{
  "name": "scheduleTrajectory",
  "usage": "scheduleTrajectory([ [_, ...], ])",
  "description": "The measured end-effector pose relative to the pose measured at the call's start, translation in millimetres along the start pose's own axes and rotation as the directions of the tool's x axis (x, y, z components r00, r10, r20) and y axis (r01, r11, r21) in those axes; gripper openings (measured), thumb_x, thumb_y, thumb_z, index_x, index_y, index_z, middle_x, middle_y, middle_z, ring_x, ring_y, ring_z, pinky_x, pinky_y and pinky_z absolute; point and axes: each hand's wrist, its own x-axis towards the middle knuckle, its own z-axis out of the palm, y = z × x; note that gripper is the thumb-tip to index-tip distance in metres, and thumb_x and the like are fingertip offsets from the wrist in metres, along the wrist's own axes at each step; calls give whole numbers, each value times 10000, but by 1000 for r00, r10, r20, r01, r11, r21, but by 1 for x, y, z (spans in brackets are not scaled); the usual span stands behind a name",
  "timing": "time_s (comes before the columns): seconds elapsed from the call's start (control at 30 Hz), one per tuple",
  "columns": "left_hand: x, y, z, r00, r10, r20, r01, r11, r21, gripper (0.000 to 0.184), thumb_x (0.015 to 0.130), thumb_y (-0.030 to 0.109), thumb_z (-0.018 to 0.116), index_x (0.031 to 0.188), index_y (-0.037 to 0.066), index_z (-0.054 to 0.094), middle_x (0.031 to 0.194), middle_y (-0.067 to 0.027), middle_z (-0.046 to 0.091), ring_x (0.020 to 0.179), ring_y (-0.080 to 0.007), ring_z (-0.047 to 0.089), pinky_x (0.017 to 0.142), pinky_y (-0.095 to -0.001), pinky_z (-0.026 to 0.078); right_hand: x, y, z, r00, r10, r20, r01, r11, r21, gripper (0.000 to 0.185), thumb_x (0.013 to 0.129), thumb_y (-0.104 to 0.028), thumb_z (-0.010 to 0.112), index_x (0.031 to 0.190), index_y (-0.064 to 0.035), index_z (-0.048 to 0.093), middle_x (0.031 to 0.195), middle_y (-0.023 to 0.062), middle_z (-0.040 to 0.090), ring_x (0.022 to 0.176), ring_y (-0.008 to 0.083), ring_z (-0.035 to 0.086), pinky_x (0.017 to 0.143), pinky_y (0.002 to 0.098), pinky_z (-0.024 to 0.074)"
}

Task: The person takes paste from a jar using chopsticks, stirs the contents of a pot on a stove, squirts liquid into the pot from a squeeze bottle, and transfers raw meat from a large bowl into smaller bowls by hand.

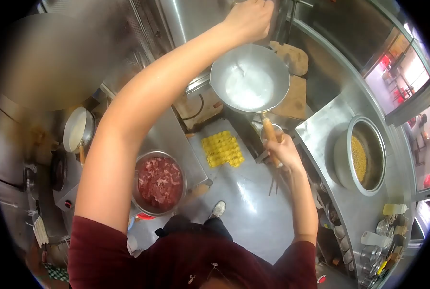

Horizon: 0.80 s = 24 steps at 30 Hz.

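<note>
My right hand (284, 150) grips the wooden handle of a metal saucepan (218, 89), holding it out in front of me. The inside of the pan looks pale and shiny, perhaps with clear liquid in it. Stretched far forward past the pan, my left hand (249, 21) has its fingers closed at the top edge of the view. What those fingers hold, if anything, is hidden. Beneath my left arm stands a round metal pot (184, 185) full of raw sliced red meat (159, 183).
A large metal bowl (342, 161) with yellow grains stands on the right steel counter (323, 126), near squeeze bottles (374, 239). A yellow egg tray (222, 149) lies below and ahead. Another pan (77, 129) is at left. Brown cardboard (292, 96) sits behind the saucepan.
</note>
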Motion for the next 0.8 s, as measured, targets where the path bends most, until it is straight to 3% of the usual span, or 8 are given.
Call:
scheduleTrajectory([
  [0.57, 1, -4, 7, 1000, 1, 12, -1, 998, 56, 254, 623, -4, 543, 859, -40, 458, 808, -183, 529, 817, -330, 539, 706, -394, 473, 7, 27, 0, 998, 7, 65, -8, 1000, 21, 167, 716, -58, 579, 862, 4, 527, 578, 8, 476, 452, 86, 440, 403, 223, 347],
  [0.8, 1, 2, -5, 997, -7, 81, 4, 999, 43, 338, 581, -8, 623, 875, -21, 456, 851, -179, 543, 850, -313, 549, 706, -396, 479, 5, 25, -2, 997, 21, 80, -23, 999, 30, 176, 708, -50, 571, 871, 6, 535, 559, 7, 476, 433, 84, 435, 397, 216, 343],
])
